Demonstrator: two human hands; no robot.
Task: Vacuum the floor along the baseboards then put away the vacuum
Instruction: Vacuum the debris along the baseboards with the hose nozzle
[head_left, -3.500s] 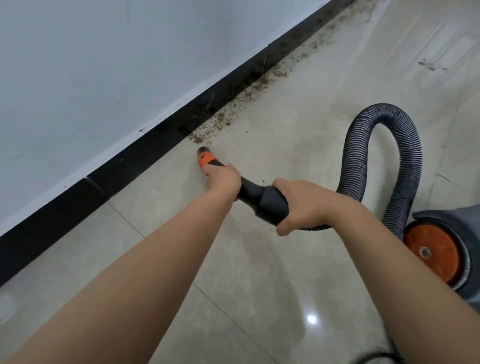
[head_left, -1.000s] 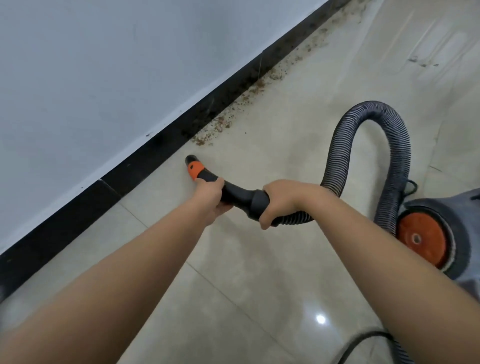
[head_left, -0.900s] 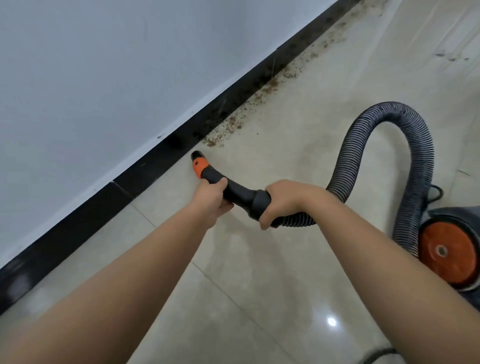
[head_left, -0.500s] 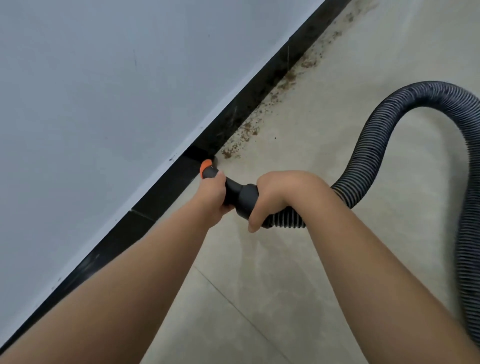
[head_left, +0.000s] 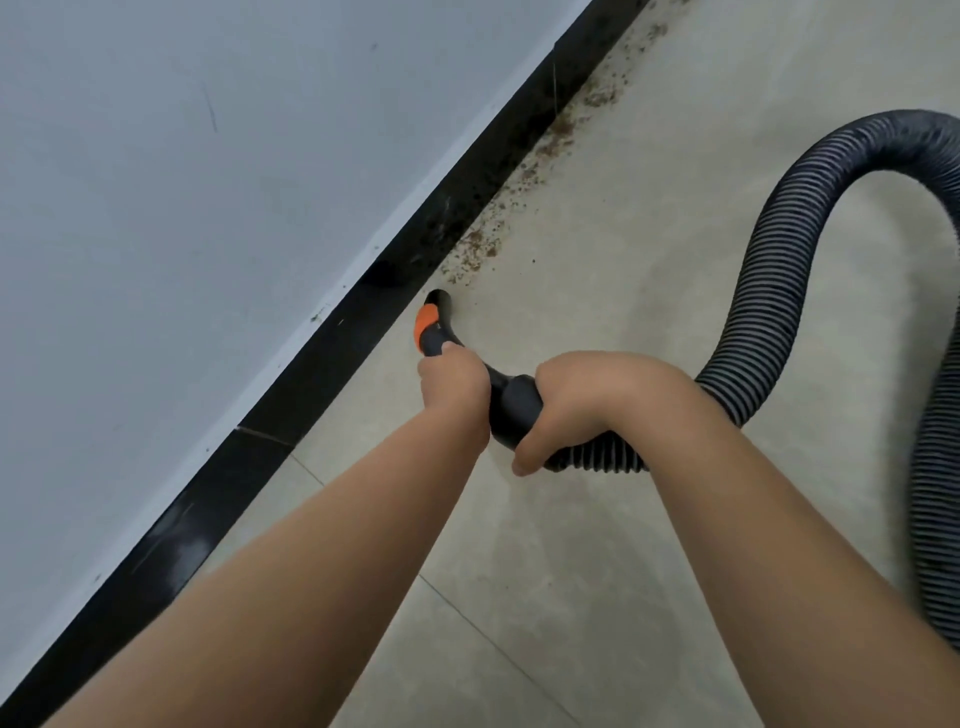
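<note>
I have both hands on the vacuum's nozzle end. My left hand (head_left: 453, 387) is wrapped around the black nozzle (head_left: 435, 325) just behind its orange band, and my right hand (head_left: 574, 402) is curled over the black cuff where the ribbed grey hose (head_left: 779, 291) joins it. The nozzle tip sits low at the floor (head_left: 597, 270), just beside the black baseboard (head_left: 332, 358) under the pale wall (head_left: 182, 182). Brown crumbs of dirt (head_left: 480, 249) lie along the baseboard just ahead of the tip. The hose loops up to my right and off the edge
</note>
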